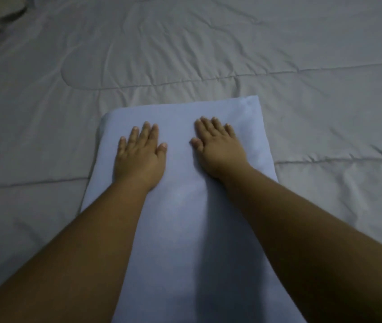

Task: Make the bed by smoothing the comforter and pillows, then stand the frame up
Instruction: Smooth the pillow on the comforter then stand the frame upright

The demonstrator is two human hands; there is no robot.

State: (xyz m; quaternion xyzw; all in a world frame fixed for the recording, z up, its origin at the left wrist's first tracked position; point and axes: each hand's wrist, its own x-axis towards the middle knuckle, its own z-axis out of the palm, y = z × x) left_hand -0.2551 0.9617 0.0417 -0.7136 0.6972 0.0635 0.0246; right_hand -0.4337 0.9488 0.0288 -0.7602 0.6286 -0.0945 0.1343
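Pillow (185, 217), pale blue, lies lengthwise on grey comforter (208, 54), looks smooth. Left hand (139, 157) and right hand (218, 150) rest flat on it, fingers spread, grasping nothing. Comforter beyond shows wrinkles, likely needs smoothing. Frame out of view, judged not stood up yet.

My pale blue pillow (185, 206) lies flat, lower centre of frame, on the wrinkled grey comforter (208, 54) spread all around.

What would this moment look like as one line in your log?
step: smoothing pillow | left hand: flat on pale blue fabric pillow | right hand: flat on it | pillow on: wrinkled grey quilted comforter | frame: unseen
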